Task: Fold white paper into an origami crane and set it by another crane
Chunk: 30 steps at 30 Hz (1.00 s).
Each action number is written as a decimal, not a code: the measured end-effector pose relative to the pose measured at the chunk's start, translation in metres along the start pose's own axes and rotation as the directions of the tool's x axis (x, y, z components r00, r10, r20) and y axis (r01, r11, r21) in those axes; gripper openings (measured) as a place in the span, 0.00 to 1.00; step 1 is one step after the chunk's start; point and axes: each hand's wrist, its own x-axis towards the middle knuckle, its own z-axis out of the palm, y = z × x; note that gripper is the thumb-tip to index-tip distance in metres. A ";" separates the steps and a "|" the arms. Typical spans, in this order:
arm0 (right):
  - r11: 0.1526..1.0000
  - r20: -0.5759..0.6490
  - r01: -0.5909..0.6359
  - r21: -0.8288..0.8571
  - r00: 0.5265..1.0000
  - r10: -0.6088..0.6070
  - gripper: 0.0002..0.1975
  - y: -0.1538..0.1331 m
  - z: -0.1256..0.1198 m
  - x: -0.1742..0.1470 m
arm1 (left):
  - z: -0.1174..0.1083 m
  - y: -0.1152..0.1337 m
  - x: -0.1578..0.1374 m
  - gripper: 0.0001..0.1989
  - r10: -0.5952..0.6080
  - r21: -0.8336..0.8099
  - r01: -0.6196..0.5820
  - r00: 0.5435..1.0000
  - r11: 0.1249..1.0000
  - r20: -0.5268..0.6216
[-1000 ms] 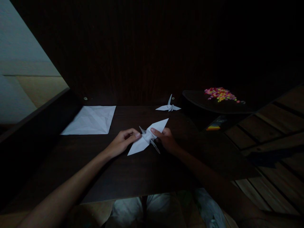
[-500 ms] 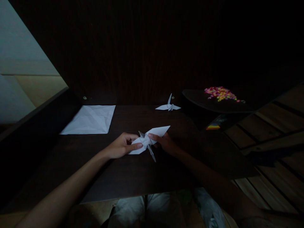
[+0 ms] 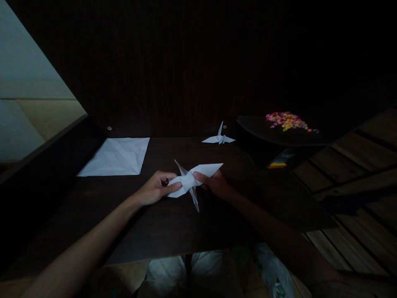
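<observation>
Over a dark desk (image 3: pixel 142 238), left hand (image 3: pixel 156 189) and right hand (image 3: pixel 216 183) pinch white origami (image 3: pixel 187 181); green marking (image 3: pixel 277 286) below is unreadable.

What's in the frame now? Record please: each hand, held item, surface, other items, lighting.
left hand: left hand, thumb on near-left wing of the held paper
right hand: right hand, thumb on right wing, near its base
held item: white folded paper, two broad wings, two narrow points; desk contact unclear
surface: dark desk
back left: creased white paper sheet, flat
back center-right: small paper bird
right: multicolored pile of small pieces on rounded shelf
lighting: dim
</observation>
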 end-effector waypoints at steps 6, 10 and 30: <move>1.000 -0.001 -0.006 0.003 1.000 0.006 0.21 0.006 -0.003 0.001 | 0.004 0.003 -0.001 0.19 -0.058 -0.086 0.066 0.994 0.994 0.097; 1.000 -0.005 -0.009 -0.015 1.000 0.009 0.22 0.004 -0.002 0.001 | 0.004 0.003 -0.001 0.19 -0.042 -0.063 0.046 0.997 0.997 0.064; 0.999 -0.028 0.028 -0.027 0.999 -0.029 0.22 0.005 -0.003 0.002 | 0.004 0.005 0.000 0.19 -0.047 0.014 0.046 0.999 0.999 0.020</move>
